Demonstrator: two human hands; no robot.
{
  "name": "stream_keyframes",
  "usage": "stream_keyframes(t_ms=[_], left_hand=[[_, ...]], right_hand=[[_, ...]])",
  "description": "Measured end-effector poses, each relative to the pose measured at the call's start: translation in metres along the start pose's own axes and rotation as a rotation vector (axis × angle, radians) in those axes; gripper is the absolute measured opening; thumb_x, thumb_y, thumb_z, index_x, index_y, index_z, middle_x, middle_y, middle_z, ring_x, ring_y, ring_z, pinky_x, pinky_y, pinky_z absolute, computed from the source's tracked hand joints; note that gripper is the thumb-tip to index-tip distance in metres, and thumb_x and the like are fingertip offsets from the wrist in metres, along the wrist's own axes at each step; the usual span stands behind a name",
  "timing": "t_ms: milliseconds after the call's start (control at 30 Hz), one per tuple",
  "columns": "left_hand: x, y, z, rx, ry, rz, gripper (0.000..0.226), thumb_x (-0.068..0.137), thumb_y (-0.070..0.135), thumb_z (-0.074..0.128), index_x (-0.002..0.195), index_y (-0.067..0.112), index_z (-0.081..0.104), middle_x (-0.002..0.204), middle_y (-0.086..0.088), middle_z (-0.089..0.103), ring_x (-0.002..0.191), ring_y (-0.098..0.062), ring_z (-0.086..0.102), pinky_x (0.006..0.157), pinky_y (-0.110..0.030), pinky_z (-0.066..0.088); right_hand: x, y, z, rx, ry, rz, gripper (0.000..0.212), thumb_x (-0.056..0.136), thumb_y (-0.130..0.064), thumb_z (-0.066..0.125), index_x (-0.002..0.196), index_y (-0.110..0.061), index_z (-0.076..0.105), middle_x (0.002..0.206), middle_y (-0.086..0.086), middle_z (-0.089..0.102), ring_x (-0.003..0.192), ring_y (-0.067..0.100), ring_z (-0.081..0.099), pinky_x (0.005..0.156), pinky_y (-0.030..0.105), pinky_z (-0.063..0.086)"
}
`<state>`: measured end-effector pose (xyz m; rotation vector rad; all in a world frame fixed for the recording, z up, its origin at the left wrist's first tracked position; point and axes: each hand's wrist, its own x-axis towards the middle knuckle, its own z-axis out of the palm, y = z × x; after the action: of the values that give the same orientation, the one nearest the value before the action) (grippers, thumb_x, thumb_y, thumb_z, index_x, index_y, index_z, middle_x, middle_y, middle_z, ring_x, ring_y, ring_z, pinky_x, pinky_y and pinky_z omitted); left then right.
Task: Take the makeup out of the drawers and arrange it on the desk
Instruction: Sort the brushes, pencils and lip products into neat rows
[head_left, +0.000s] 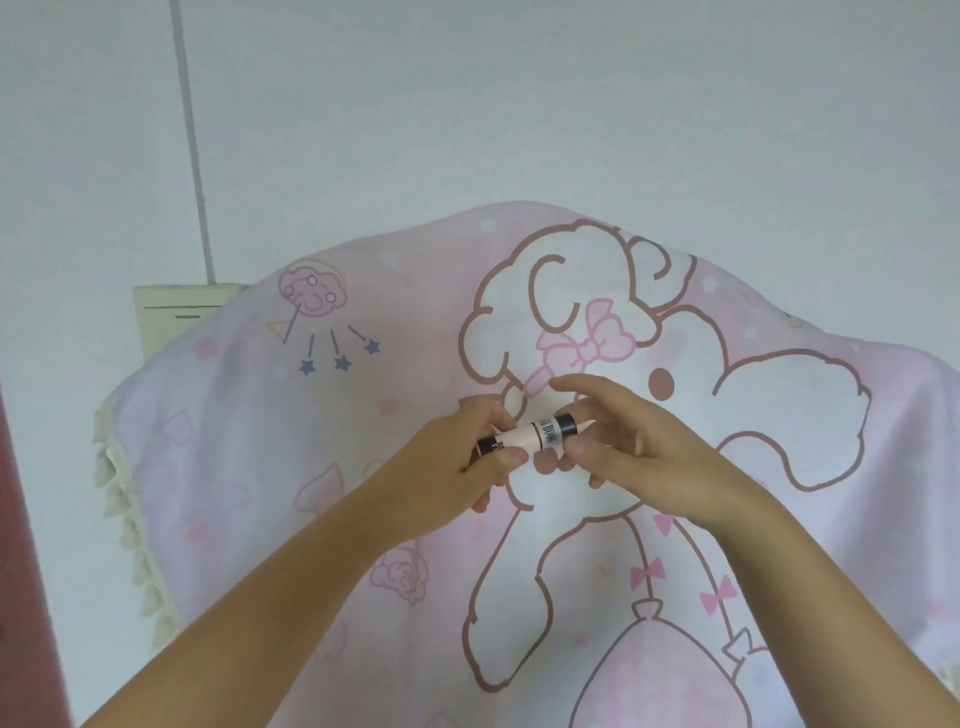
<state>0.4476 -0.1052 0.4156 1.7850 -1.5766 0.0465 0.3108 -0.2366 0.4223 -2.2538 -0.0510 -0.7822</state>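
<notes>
Right now two hands meet over the middle of the desk. It is covered by a pink cloth (249, 467) with a big white cartoon animal on it. The left hand (457, 462) pinches the black end of a small makeup tube (524, 436). The right hand (628, 441) holds the other end with curled fingers. This tube is pale with black bands and tilts up toward 2 o'clock. Toward 10 o'clock, a cream wall box (176, 317) peeks out behind the cloth.

left hand (475, 457) + right hand (631, 452) | grip makeup stick (530, 434) | above pink cloth (249, 467)
</notes>
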Motion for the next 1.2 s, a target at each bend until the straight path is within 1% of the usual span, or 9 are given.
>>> stream_keyframes(t_ms=[67,167,300,467,633,833,933,1067,1200], left_hand=[[-0.002,-0.001,0.004,0.091,0.017,0.010,0.009,0.091,0.029,0.046,0.098,0.028,0.041,0.078,0.011,0.057,0.061,-0.003,0.055,0.060,-0.012,0.046],[-0.005,0.000,0.008,0.187,0.057,0.037,0.020,0.092,0.030,0.046,0.108,0.019,0.045,0.078,0.013,0.053,0.066,-0.006,0.052,0.063,-0.018,0.044],[-0.007,-0.002,0.007,0.190,0.071,0.021,0.024,0.092,0.030,0.044,0.111,0.016,0.045,0.079,0.010,0.052,0.068,-0.009,0.053,0.064,-0.018,0.045],[-0.010,-0.002,0.009,0.272,0.089,0.069,0.024,0.092,0.032,0.044,0.109,0.015,0.045,0.068,0.017,0.039,0.057,-0.003,0.041,0.056,-0.009,0.039],[-0.012,-0.004,0.007,0.249,0.071,0.035,0.025,0.092,0.030,0.044,0.111,0.014,0.045,0.069,0.016,0.041,0.060,-0.005,0.044,0.057,-0.010,0.040],[-0.014,-0.004,0.006,0.168,0.046,0.007,0.013,0.091,0.030,0.046,0.101,0.025,0.039,0.087,0.005,0.053,0.077,-0.016,0.058,0.071,-0.021,0.049],[-0.015,-0.003,0.004,0.174,0.046,0.021,0.014,0.091,0.030,0.046,0.104,0.023,0.042,0.085,0.006,0.054,0.072,-0.011,0.055,0.069,-0.019,0.048],[-0.020,-0.004,0.002,0.171,0.047,0.028,0.012,0.091,0.029,0.045,0.102,0.024,0.040,0.092,-0.003,0.061,0.077,-0.017,0.060,0.071,-0.026,0.051],[-0.025,-0.003,0.006,0.180,0.038,0.055,0.011,0.091,0.030,0.045,0.096,0.027,0.036,0.092,-0.004,0.062,0.079,-0.018,0.062,0.069,-0.020,0.049]], right_hand=[[0.003,-0.001,0.004,0.024,0.022,0.108,0.024,0.080,-0.049,0.040,0.090,-0.033,0.055,0.072,-0.004,0.065,0.056,0.004,0.060,0.050,0.015,0.046],[0.004,0.002,0.009,-0.063,0.059,0.152,0.034,0.092,-0.033,0.039,0.070,-0.017,0.059,0.054,-0.005,0.060,0.045,0.006,0.053,0.047,0.019,0.042],[-0.003,0.008,0.007,0.082,0.013,-0.029,0.023,0.084,-0.008,0.057,0.097,-0.028,0.056,0.094,0.006,0.063,0.082,0.014,0.063,0.063,0.022,0.051],[0.001,0.008,0.012,0.143,-0.007,0.109,0.036,0.076,-0.047,0.040,0.074,-0.016,0.059,0.057,-0.002,0.061,0.049,0.007,0.056,0.049,0.019,0.047],[-0.001,0.015,0.008,0.197,-0.016,-0.055,0.017,0.079,-0.007,0.057,0.092,-0.018,0.056,0.078,-0.007,0.064,0.071,0.009,0.061,0.058,0.023,0.052],[-0.001,0.009,0.013,0.162,0.033,0.123,0.052,0.079,-0.050,0.031,0.079,-0.006,0.060,0.056,-0.001,0.062,0.051,0.006,0.057,0.046,0.015,0.044],[-0.003,0.008,0.014,0.099,0.047,0.112,0.032,0.090,-0.030,0.041,0.072,-0.011,0.060,0.051,-0.005,0.061,0.047,0.006,0.055,0.044,0.018,0.042],[-0.008,0.011,0.010,0.218,-0.050,-0.014,0.031,0.083,0.007,0.052,0.099,-0.020,0.055,0.097,0.002,0.062,0.086,0.014,0.063,0.066,0.027,0.055],[-0.010,0.009,0.016,0.190,-0.039,0.067,0.024,0.076,-0.039,0.045,0.096,-0.030,0.054,0.085,-0.005,0.064,0.068,0.007,0.063,0.062,0.024,0.053]])
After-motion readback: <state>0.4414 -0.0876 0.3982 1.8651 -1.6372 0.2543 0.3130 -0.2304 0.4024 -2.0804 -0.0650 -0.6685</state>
